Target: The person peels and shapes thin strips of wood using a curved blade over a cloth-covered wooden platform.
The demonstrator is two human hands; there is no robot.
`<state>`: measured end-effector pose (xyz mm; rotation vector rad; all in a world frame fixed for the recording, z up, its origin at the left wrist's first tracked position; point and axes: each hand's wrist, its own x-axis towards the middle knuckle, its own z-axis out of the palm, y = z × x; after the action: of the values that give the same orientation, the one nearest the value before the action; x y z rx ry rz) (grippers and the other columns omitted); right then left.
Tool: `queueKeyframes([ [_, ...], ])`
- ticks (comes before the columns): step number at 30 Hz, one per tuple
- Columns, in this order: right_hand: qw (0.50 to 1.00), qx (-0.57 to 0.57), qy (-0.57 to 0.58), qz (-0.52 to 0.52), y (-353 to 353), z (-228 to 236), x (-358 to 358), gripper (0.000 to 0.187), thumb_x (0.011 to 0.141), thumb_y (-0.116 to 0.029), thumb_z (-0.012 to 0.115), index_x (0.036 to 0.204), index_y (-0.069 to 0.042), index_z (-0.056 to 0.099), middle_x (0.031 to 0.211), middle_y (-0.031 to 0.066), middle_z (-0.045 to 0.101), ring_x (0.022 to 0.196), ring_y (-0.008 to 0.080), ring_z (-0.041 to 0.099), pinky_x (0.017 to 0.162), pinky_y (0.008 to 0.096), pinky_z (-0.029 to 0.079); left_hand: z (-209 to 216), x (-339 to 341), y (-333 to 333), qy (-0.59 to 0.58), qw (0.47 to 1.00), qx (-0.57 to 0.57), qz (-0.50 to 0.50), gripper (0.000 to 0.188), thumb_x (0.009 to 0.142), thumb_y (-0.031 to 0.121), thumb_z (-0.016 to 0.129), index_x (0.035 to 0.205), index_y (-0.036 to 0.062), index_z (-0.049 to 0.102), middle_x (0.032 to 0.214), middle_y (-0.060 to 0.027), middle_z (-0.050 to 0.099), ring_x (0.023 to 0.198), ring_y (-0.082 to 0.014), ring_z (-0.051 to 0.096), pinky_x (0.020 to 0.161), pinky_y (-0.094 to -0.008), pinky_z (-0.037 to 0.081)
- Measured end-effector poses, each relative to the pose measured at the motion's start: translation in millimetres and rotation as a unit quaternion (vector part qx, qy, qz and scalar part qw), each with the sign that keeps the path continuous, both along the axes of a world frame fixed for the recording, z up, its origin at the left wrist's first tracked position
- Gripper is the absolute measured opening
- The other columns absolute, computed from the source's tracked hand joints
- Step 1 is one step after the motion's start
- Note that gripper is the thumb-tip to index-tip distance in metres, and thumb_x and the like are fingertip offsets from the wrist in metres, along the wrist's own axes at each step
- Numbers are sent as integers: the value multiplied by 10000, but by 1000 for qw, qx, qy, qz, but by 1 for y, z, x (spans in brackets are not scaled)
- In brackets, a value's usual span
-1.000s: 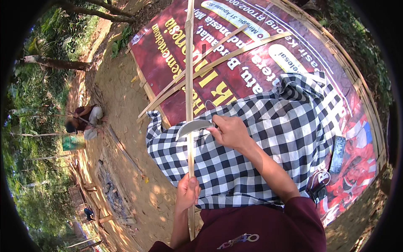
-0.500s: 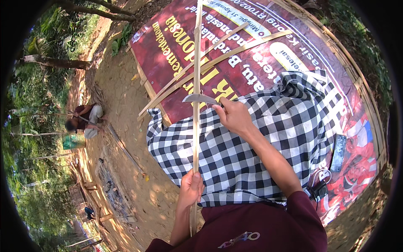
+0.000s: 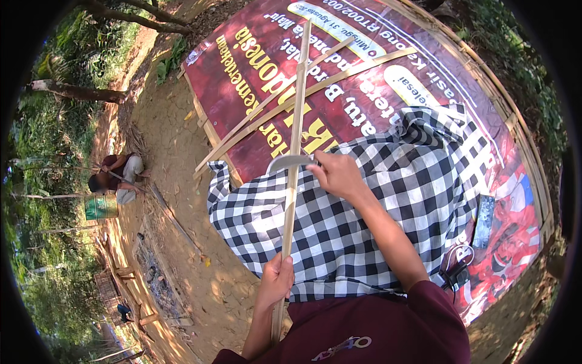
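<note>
My left hand (image 3: 276,278) is closed around a long, pale bamboo strip (image 3: 297,121) near its lower end, close to my lap. The strip points away from me, its far end over the banner. My right hand (image 3: 337,174) grips a knife (image 3: 287,162) with a short curved blade. That blade lies across the strip about midway along it; most of the handle is hidden in my fingers. Beneath both hands a black-and-white checked cloth (image 3: 364,230) covers my lap. Thinner bamboo strips (image 3: 357,68) lie beyond it on the banner.
A dark red printed banner (image 3: 242,79) covers a bamboo-edged platform. To my right lie a grey flat blade-like piece (image 3: 484,221) and a black device with a cable (image 3: 456,276). At left another person (image 3: 124,173) crouches on the dirt, holding a pole. Trees stand behind.
The long strip has come back toward me and leans further right, so its far end now shows. The knife blade sits slightly nearer to me on it. Both hands keep their grip.
</note>
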<state>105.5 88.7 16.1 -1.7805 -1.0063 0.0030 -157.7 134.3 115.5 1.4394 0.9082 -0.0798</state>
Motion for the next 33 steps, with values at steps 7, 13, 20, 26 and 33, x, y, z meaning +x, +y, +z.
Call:
queueKeyframes([
  [7,995,14,-50,89,2,-10,-8,346,915,-369,599,793,-46,578,546,135,571,532,357,593,472,448,440,-9,-4,8,-7,1000,9,10,290,1025,269,445,840,49,482,485,23,425,339,-46,387,313,-211,307],
  [13,982,-72,104,-140,3,-20,49,360,943,-343,558,800,-12,571,552,189,567,548,398,591,486,475,442,-4,-20,-4,18,999,20,-32,244,1016,254,467,907,44,525,487,29,435,356,-36,412,318,-205,319],
  [20,995,-42,84,-22,0,-18,9,345,928,-350,580,770,-47,536,527,135,530,518,349,564,485,441,426,-7,-10,21,-36,999,-10,-6,297,1037,271,423,848,46,466,490,24,406,334,-44,360,306,-198,297],
  [26,997,-4,3,82,-6,-6,2,334,918,-366,591,790,-59,562,542,121,568,526,334,589,478,425,430,-13,-8,14,-47,996,-70,16,321,1044,290,398,819,64,442,485,23,377,319,-49,334,302,-201,285],
  [33,993,-96,47,-56,1,0,20,366,919,-394,584,767,-61,608,554,113,594,530,342,608,487,435,462,-11,-8,17,-44,996,-71,27,366,1044,341,379,787,84,415,470,11,350,296,-65,295,289,-206,265],
])
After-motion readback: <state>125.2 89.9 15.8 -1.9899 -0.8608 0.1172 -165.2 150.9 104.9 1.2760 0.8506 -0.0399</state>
